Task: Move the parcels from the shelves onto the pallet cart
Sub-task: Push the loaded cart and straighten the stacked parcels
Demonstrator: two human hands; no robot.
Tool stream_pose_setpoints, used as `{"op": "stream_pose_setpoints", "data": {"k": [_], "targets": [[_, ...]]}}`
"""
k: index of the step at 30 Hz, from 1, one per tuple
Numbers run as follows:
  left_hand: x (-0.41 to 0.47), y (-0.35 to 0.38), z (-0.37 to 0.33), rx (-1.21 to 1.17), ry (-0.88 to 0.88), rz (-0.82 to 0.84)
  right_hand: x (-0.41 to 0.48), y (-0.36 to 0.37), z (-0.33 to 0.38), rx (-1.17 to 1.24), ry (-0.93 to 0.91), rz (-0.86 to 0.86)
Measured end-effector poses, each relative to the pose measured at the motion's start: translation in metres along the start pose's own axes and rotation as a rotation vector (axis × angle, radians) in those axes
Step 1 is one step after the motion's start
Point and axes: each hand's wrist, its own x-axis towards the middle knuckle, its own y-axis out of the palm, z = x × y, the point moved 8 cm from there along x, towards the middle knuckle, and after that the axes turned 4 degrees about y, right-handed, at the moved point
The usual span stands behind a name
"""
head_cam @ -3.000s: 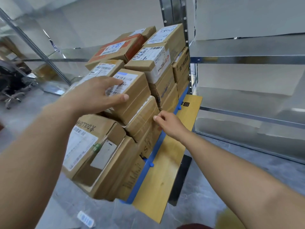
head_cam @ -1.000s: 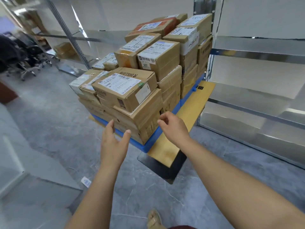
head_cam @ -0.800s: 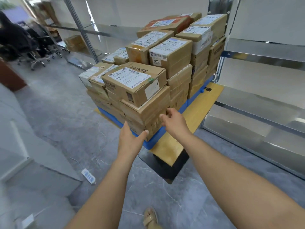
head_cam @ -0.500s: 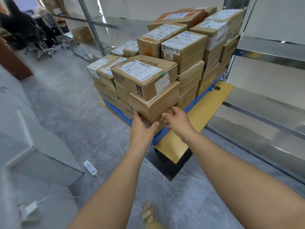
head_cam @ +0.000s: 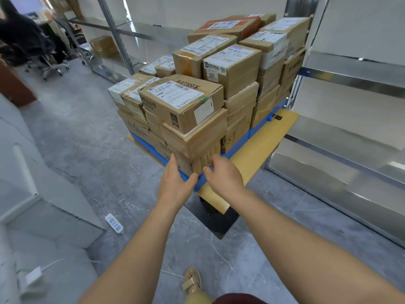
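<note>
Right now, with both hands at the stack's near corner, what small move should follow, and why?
Probably press the bottom corner box inward to square it: the left hand and right hand touch its two faces, and it sits at the edge of the blue pallet.

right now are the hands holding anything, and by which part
Nothing is lifted. The left hand presses on the left face of the bottom corner parcel; the right hand touches its right face. Whether that is a grip cannot be told.

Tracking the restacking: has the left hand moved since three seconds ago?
Yes: downward. The left hand was on a higher parcel; now it presses the brown cardboard box at the near bottom corner, by the blue pallet edge.
</note>
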Motion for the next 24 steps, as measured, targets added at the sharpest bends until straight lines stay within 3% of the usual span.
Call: {"op": "stream_pose_setpoints", "data": {"k": [11, 24], "targets": [[-0.042, -0.04, 0.004, 0.16, 0.044, -0.193, -0.048, 0.014, 0.047, -0.265, -0.387, -0.03], [-0.001, -0.121, 0.058, 0.264, 0.064, -0.221, -0.025, 0.066, 0.142, -0.346, -0.474, -0.089]]}}
